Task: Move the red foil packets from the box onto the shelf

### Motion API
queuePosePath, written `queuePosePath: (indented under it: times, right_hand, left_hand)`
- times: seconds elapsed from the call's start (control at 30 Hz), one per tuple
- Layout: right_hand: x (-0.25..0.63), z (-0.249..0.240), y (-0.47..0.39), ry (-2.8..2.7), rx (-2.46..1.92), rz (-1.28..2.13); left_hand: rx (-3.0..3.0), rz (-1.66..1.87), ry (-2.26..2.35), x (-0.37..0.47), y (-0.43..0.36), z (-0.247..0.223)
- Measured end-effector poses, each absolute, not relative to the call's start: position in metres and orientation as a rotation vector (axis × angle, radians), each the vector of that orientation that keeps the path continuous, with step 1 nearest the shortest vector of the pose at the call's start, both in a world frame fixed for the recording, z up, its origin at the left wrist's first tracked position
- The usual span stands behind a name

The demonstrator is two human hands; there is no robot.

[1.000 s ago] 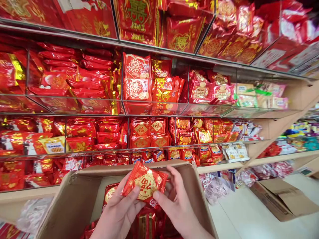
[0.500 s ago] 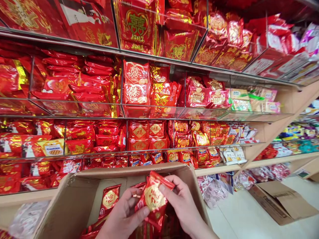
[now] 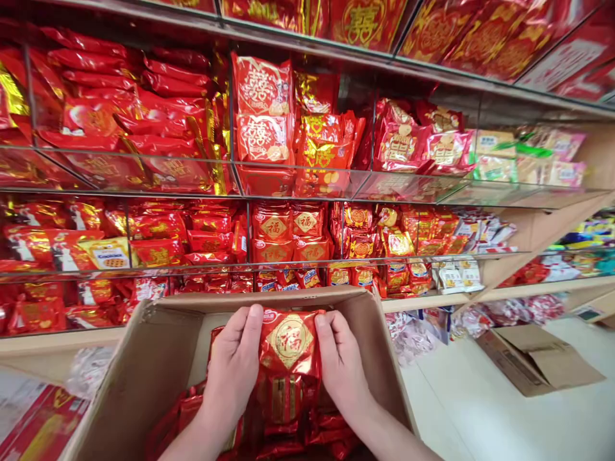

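Observation:
Between my two hands is a shiny red snack packet (image 3: 289, 341) with a gold diamond and a gold character on its front. My left hand (image 3: 235, 358) is closed on its left edge, thumb on top. On the opposite edge, my right hand (image 3: 342, 362) grips it the same way. The packet is held level, face up, over an open cardboard box (image 3: 163, 349). Inside the box lie several more red packets (image 3: 283, 400), partly hidden by my hands and forearms.
Shelves with clear dividers, filled with red and gold snack packets (image 3: 264, 137), stand behind the box. A glass shelf lip (image 3: 298, 179) runs across. On the tiled floor (image 3: 456, 410) at right lies a flattened cardboard box (image 3: 542, 358); plastic-wrapped bags (image 3: 413, 336) sit under the bottom shelf.
The packet has turned from tilted to level and face up, with both hands now at its side edges. The view has shifted, so the shelves appear larger and higher.

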State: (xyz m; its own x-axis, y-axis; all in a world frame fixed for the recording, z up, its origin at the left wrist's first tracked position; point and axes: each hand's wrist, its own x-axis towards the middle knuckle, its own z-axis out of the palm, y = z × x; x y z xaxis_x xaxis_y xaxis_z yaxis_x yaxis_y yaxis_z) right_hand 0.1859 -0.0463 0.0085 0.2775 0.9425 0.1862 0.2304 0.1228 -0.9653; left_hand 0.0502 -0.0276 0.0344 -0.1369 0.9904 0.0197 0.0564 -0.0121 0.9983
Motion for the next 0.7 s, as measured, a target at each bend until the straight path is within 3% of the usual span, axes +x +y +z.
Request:
queuePosePath:
  times: [0.13,0.27,0.37,0.57,0.7]
  right_hand:
    - [0.183,0.013,-0.051,-1.237,-1.282,0.723]
    - [0.184,0.021,-0.057,-1.299,-1.002,1.089]
    - [0.197,0.029,-0.047,-1.327,-1.002,1.211]
    - [0.235,0.054,0.044,-1.398,-1.347,0.354]
    - [0.229,0.065,0.104,-1.564,-1.536,0.047]
  left_hand:
    - [1.488,1.355,1.488,0.044,-0.027,0.037]
    - [1.467,1.460,1.510,0.040,-0.031,0.040]
    - [1.440,1.316,1.436,0.031,-0.030,0.036]
    - [1.400,1.028,1.397,0.019,-0.030,0.013]
    - [1.632,0.921,1.332,0.028,-0.037,0.001]
